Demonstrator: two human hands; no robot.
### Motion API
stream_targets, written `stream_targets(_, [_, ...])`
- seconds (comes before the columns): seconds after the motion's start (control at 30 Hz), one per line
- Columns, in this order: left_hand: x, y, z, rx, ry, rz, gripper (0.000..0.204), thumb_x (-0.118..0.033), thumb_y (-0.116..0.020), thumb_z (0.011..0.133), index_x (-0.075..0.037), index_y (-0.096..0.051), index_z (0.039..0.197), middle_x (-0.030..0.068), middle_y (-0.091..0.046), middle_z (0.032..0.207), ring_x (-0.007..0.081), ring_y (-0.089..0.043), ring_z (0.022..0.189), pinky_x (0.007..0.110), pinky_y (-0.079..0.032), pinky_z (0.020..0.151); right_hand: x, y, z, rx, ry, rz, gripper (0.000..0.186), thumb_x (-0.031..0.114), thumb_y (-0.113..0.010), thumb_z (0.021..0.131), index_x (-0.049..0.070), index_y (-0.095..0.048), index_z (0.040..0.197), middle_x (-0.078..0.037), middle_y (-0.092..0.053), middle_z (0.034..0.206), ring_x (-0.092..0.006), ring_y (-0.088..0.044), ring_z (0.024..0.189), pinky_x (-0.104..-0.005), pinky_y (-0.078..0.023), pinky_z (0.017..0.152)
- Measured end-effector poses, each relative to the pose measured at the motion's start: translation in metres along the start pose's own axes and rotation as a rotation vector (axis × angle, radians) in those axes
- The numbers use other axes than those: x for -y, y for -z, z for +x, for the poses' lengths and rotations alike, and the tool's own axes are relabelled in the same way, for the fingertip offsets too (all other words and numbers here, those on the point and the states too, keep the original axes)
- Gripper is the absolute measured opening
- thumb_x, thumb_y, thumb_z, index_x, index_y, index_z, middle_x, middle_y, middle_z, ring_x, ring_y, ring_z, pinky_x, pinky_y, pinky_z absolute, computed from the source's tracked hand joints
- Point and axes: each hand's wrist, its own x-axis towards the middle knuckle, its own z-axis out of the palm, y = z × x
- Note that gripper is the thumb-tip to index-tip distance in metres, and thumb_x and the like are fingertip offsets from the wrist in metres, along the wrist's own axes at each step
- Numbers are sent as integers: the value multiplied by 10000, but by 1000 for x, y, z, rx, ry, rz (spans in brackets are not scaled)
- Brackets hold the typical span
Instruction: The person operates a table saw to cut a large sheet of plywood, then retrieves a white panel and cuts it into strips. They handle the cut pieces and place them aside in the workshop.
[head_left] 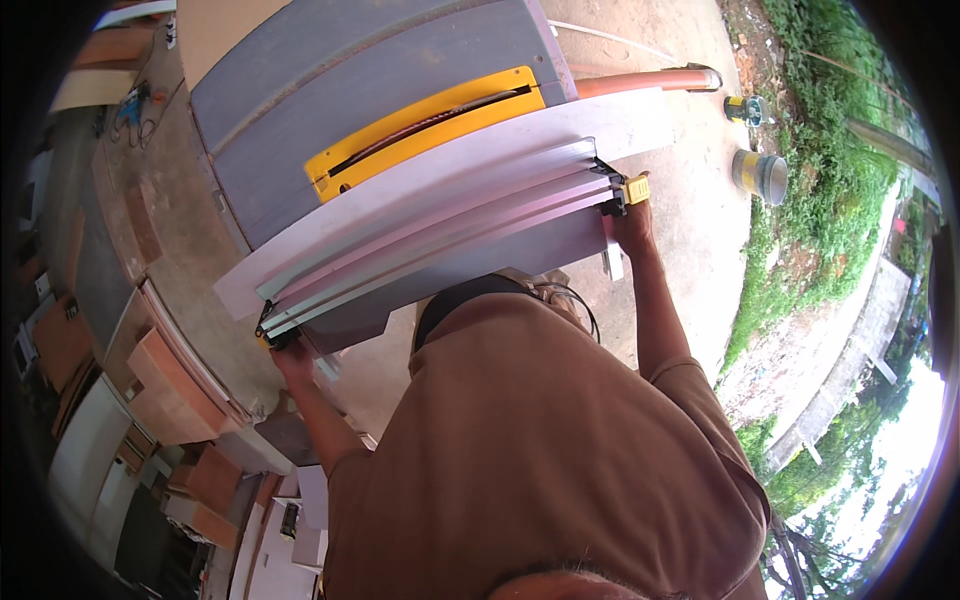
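The worktop stands before the person, with a slotted plate set into it. A long panel lies across the plate's near side. Nearer still, a rail spans between the left hand and right hand. Two buckets stand to the right, beside vegetation.

Both our arms reach out in front of us, spread wide apart. Our left arm stretches forward and out to the left, with the left hand at its end. Our right arm goes up along the right side, and the right hand sits farther ahead. We cannot tell how each hand is bent.
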Motion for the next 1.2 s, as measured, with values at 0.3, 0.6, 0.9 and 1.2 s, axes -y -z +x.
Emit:
stream_targets(0.3, [9,-8,7,-106,20,145,399,-304,-572,987,-75,-545,1313,95,-587,1306,269,-568,1181,425,-448,1042,-46,-2,29,137,-417,1025,662,686,-270,1005,107,-590,1023,-14,-636,868,-137,-609,775,-297,-508,717])
stream_targets(0.6, [-16,26,19,4,-27,435,470,-442,-460,1049,-61,-540,1314,85,-583,1337,230,-551,1215,436,-404,1090,-24,26,33,123,-485,1066,613,657,-312,1013,96,-538,911,-12,-577,786,-140,-568,691,-312,-470,644])
stream_targets(0.9, [-35,-55,-18,-84,-124,94,479,-436,-572,1003,-30,-580,1257,101,-644,1234,227,-603,1145,395,-450,1033,21,17,42,-238,-392,179,503,464,-572,1010,50,-581,724,32,-440,627,-55,-402,594,-265,-323,517])
stream_targets(1.2, [-49,-60,-32,-134,-223,303,333,-313,-616,1004,-31,-574,1176,68,-634,1119,172,-607,1055,347,-483,943,38,13,40,-484,-299,56,535,440,-586,1000,-18,-611,725,12,-436,581,-75,-360,565,-308,-301,491])
